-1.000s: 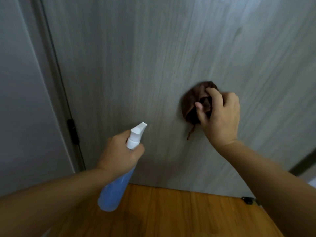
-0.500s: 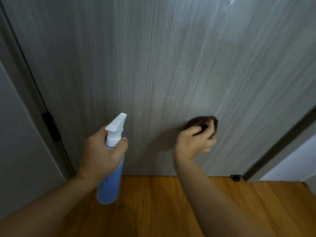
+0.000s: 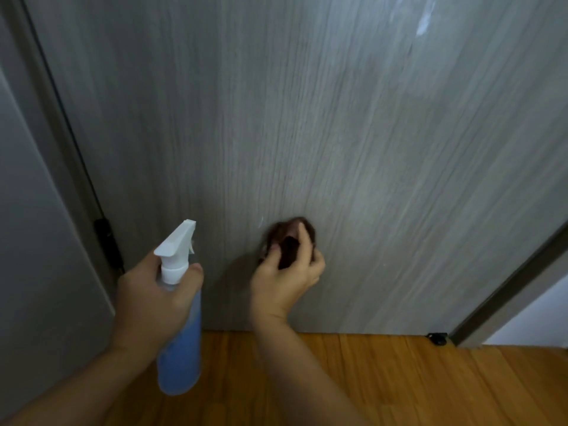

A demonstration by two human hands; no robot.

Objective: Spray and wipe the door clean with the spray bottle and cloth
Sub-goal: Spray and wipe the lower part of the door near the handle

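Note:
A grey wood-grain door (image 3: 307, 118) fills most of the head view. My right hand (image 3: 285, 278) presses a bunched dark brown cloth (image 3: 290, 238) against the door's lower part, a little above the floor. My left hand (image 3: 153, 299) grips a spray bottle (image 3: 179, 342) with blue liquid and a white trigger head, held upright to the left of the cloth with the nozzle pointing towards the door. A pale wet streak (image 3: 424, 23) shows near the door's top right.
A black hinge (image 3: 106, 241) sits on the door's left edge beside a grey wall (image 3: 37, 241). A dark door frame (image 3: 507, 281) runs along the right, with a small black stop (image 3: 436, 338) at its foot. Orange wooden floor (image 3: 399, 379) lies below.
My right hand with the cloth has moved down and to the left along the door. The view has shifted, so more of the door's right side and the floor shows. The bottle stays held upright.

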